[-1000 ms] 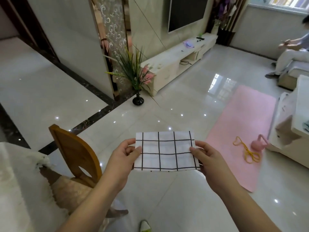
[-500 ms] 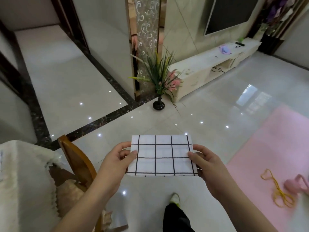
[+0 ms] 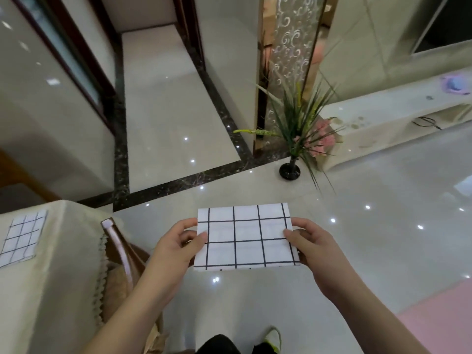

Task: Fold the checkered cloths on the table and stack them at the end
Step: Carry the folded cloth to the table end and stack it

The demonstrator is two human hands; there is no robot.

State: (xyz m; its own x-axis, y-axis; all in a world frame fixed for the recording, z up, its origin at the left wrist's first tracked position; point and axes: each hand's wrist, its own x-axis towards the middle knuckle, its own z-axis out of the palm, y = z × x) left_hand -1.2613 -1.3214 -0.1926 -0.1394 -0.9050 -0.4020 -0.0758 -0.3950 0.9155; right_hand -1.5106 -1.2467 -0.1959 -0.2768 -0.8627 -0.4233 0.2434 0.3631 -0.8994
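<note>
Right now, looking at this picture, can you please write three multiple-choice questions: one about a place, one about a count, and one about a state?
1. Where does the second checkered cloth lie?
A. on the table at the left
B. on the pink mat
C. under the plant

2. How many hands hold the folded cloth?
A. none
B. one
C. two

3. In what state is the held cloth?
A. crumpled into a ball
B. folded into a flat rectangle, held in the air
C. spread open on the floor

Answers:
1 A: it lies flat on the covered table, beside the wooden chair.
2 C: the left hand pinches its left edge and the right hand its right edge.
3 B: its edges are straight and the floor shows beneath it.
</note>
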